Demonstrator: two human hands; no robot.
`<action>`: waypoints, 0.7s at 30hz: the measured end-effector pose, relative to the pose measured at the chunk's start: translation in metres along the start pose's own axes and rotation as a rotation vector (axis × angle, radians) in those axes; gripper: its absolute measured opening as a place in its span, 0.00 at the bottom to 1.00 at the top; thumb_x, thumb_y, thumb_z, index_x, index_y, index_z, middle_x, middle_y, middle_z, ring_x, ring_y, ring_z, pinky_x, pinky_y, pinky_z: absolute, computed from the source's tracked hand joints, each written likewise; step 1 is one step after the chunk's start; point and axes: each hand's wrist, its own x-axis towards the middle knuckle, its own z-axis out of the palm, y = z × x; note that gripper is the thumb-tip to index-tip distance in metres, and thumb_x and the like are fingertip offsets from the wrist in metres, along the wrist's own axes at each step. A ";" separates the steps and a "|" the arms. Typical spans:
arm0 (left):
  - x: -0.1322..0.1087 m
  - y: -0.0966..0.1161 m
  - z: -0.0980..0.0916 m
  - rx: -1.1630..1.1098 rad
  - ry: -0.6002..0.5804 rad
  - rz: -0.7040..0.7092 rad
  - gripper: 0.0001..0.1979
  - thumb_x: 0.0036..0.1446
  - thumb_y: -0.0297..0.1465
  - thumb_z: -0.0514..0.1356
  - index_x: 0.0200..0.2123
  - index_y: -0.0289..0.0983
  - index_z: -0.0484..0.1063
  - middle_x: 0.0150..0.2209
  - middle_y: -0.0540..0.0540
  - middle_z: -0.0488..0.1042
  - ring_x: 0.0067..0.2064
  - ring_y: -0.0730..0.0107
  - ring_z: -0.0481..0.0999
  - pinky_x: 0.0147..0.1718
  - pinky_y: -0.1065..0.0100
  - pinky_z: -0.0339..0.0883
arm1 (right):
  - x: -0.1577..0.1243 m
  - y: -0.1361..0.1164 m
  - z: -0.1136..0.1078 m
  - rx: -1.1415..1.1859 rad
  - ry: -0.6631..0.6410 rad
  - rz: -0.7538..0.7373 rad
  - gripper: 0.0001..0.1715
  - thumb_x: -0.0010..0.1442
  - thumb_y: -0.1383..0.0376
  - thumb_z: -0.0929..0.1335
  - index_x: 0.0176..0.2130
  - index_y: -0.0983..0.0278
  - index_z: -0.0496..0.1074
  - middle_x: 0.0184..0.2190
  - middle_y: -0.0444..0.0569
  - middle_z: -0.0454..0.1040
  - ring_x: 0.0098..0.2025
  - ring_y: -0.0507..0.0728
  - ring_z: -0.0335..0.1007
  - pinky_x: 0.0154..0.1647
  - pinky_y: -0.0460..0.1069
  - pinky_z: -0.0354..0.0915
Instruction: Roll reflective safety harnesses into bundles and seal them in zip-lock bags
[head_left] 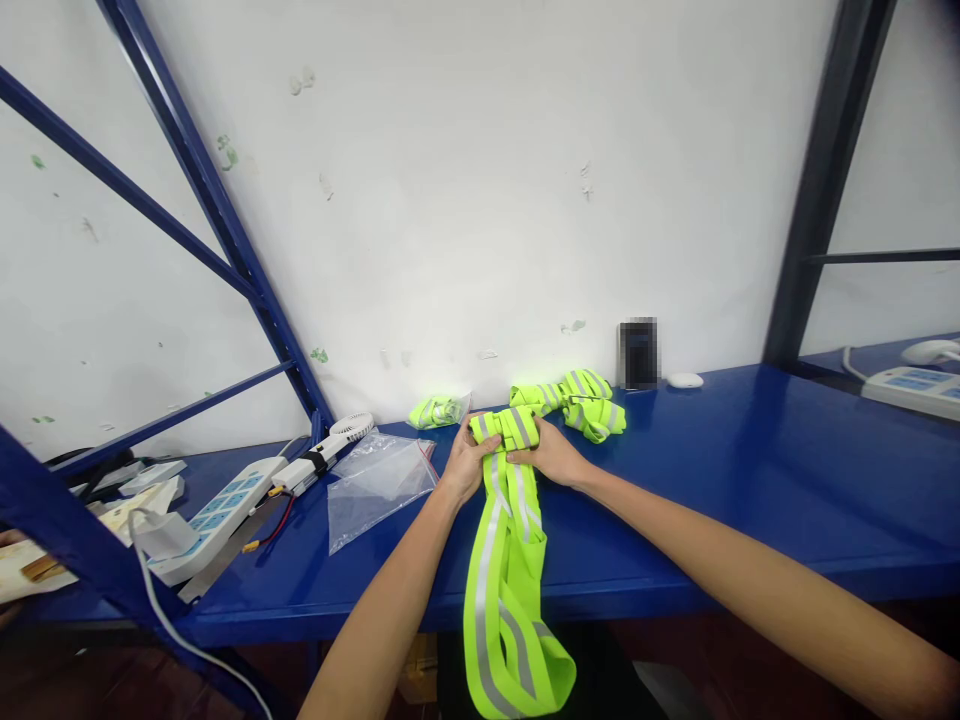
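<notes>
A neon yellow-green reflective strap (487,580) with silver stripes is held between both hands above the blue table. My left hand (466,462) grips the left side of its folded top part, thumb in front. On the right side of that same part, my right hand (553,452) closes with its fingers behind and at the edge. The long loops hang down past the table's front edge. Just behind lie more bundled reflective straps (596,412). Left of them, near the wall, a similar strap (435,411) sits in a clear bag.
Clear zip bags (382,480) lie flat left of my hands. Beyond them are a white handheld fan (351,428), a wired connector (277,510) and a power strip (225,515) beside the blue rack post (225,210). A pixelated dark object (638,354) and a white case (685,381) stand back right.
</notes>
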 end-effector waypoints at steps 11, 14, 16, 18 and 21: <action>0.002 0.001 -0.010 0.122 -0.043 0.002 0.23 0.36 0.25 0.72 0.38 0.37 0.70 0.38 0.49 0.73 0.39 0.68 0.73 0.38 0.69 0.66 | -0.008 -0.017 -0.008 0.470 -0.209 0.313 0.27 0.57 0.47 0.67 0.51 0.59 0.70 0.45 0.52 0.76 0.38 0.59 0.75 0.37 0.53 0.70; 0.003 -0.002 -0.012 0.206 -0.081 0.023 0.19 0.39 0.25 0.70 0.37 0.37 0.71 0.42 0.48 0.73 0.40 0.69 0.72 0.38 0.70 0.65 | -0.006 -0.016 -0.009 0.477 -0.143 0.316 0.21 0.57 0.52 0.69 0.47 0.59 0.73 0.43 0.50 0.77 0.38 0.57 0.74 0.37 0.50 0.69; 0.003 -0.004 -0.011 0.262 -0.100 0.063 0.19 0.41 0.25 0.69 0.39 0.37 0.71 0.40 0.49 0.72 0.40 0.70 0.71 0.38 0.71 0.65 | -0.003 -0.013 -0.008 0.444 -0.050 0.283 0.17 0.54 0.57 0.71 0.43 0.60 0.76 0.40 0.49 0.78 0.38 0.56 0.73 0.38 0.49 0.68; 0.002 -0.006 -0.008 0.305 -0.107 0.101 0.23 0.43 0.26 0.69 0.44 0.39 0.70 0.38 0.50 0.72 0.39 0.70 0.71 0.38 0.70 0.64 | 0.000 -0.010 -0.007 0.424 0.000 0.240 0.16 0.51 0.60 0.72 0.42 0.62 0.77 0.38 0.49 0.78 0.37 0.56 0.73 0.39 0.49 0.68; 0.001 -0.005 -0.006 0.362 -0.067 0.140 0.29 0.44 0.28 0.69 0.51 0.40 0.67 0.39 0.48 0.73 0.41 0.67 0.72 0.42 0.68 0.65 | 0.002 -0.009 -0.008 0.428 0.013 0.190 0.18 0.49 0.60 0.73 0.41 0.63 0.78 0.37 0.49 0.79 0.38 0.57 0.72 0.40 0.50 0.67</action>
